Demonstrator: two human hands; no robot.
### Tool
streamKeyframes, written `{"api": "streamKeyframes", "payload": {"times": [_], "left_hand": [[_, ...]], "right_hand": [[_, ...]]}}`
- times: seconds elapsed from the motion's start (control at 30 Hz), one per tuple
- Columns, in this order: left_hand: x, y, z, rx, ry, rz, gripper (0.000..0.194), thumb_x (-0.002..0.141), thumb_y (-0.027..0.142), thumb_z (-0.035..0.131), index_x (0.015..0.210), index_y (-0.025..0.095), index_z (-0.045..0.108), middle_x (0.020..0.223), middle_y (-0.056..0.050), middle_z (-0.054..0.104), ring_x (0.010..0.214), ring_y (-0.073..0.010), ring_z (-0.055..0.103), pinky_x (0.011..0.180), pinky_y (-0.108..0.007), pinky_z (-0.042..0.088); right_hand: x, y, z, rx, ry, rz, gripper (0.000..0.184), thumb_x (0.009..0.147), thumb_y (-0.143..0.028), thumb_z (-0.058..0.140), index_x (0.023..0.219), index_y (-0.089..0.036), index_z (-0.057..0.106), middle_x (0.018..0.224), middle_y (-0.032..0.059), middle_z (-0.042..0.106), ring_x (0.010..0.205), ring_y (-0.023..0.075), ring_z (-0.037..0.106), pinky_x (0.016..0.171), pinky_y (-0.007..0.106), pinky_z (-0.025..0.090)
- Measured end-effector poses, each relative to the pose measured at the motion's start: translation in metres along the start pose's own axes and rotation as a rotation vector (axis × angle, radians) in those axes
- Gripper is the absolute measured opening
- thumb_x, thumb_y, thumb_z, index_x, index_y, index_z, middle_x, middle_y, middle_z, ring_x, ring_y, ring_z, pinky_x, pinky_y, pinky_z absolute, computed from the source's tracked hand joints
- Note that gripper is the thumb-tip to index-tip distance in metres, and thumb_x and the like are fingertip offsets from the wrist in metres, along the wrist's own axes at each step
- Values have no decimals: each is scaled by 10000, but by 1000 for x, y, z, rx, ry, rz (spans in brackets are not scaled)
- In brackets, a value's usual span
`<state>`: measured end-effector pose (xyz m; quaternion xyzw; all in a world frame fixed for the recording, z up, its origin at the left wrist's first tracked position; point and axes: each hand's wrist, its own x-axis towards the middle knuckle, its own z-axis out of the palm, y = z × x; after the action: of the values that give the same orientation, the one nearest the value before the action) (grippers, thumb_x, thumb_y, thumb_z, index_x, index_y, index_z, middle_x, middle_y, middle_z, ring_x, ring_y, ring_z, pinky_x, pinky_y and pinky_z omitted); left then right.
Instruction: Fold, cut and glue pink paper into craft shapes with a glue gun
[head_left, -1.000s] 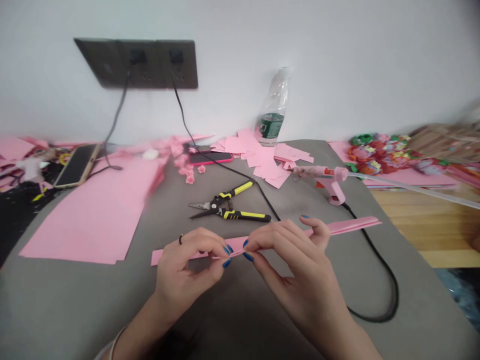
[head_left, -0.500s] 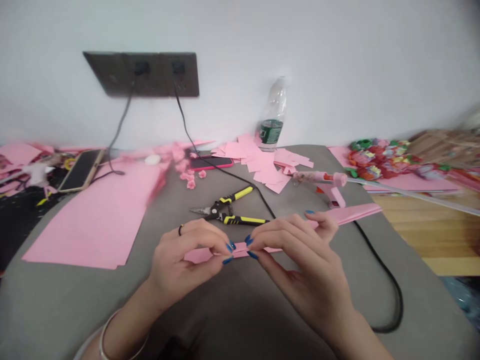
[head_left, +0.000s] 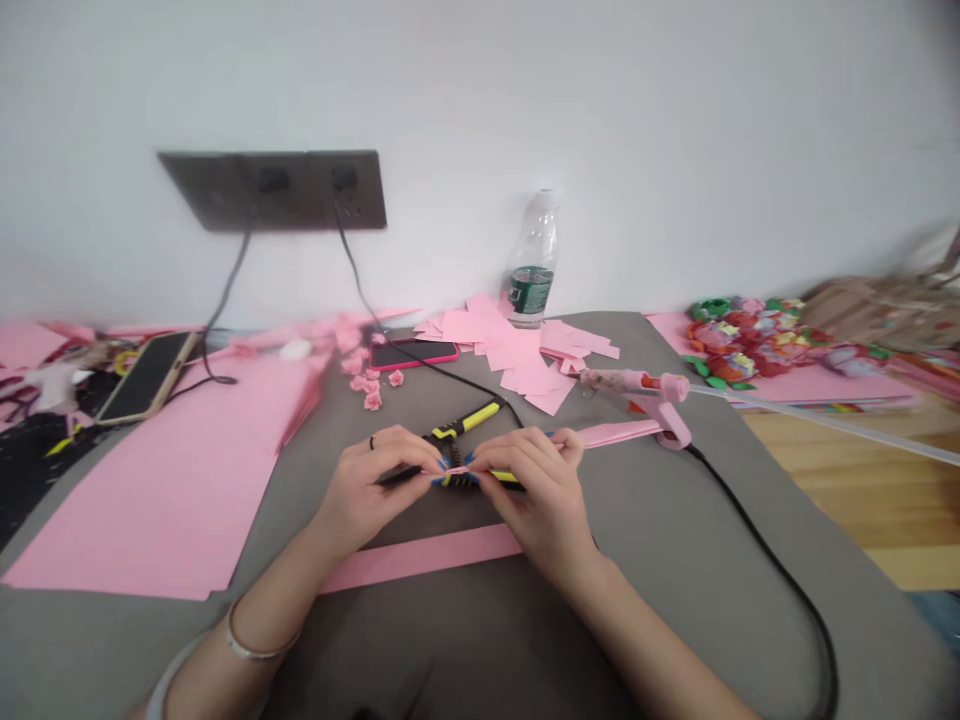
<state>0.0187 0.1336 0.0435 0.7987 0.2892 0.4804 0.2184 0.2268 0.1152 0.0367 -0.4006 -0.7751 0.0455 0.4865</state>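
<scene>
My left hand (head_left: 379, 490) and my right hand (head_left: 536, 490) face each other over the middle of the table. Both pinch a folded pink paper strip (head_left: 456, 470), their fingertips with blue nails a short way apart. A long folded part (head_left: 619, 433) sticks out past my right hand toward the glue gun. Directly behind the fingers lie yellow-and-black shears (head_left: 469, 420), handles spread and partly hidden. Nearer to me, a single flat pink paper strip (head_left: 427, 558) lies on the grey table, its right end under my right hand.
A pink glue gun (head_left: 664, 400) with a clear stick and black cord stands at right. Pink sheets (head_left: 150, 500) are stacked at left. Pink squares (head_left: 517, 350), a bottle (head_left: 532, 275), a phone (head_left: 412, 353) and small paper flowers (head_left: 367, 383) line the back; colourful flowers (head_left: 750, 335) lie right.
Both hands have moved away from me, up to the shears, with the folded strip between them. The flat strip beneath has come into fuller view. The camera view has tilted slightly up.
</scene>
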Motion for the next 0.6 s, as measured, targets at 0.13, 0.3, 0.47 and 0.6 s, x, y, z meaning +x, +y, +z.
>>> {"api": "streamKeyframes", "payload": {"times": [0.13,0.3,0.47,0.6], "left_hand": [[-4,-7,3,8,-11,-44,91,906,113,684,861,186,717,828,-45,771,780,-141,721,748,-228,572],[-4,-13,5,18,-2,-66,82,900,123,697,852,186,718,810,-39,772,775,-140,723,749,-223,569],[-5,-17,5,28,-5,-87,87,894,121,701,850,194,717,809,-34,773,773,-144,726,740,-229,570],[-5,-19,5,24,-4,-107,91,887,126,706,845,205,723,802,-28,778,768,-151,728,736,-242,572]], "right_hand": [[-4,5,6,30,-12,39,176,1005,-156,597,846,-228,622,820,-35,757,776,156,665,820,387,252],[-7,11,14,58,-11,80,183,1008,-173,596,837,-228,627,803,-36,752,763,158,667,790,382,254],[-8,13,18,60,-18,99,180,1010,-176,593,842,-229,629,804,-34,753,767,165,670,776,384,253],[-9,14,18,60,-24,103,178,1011,-180,593,843,-228,626,807,-36,752,769,163,669,761,381,249]]}}
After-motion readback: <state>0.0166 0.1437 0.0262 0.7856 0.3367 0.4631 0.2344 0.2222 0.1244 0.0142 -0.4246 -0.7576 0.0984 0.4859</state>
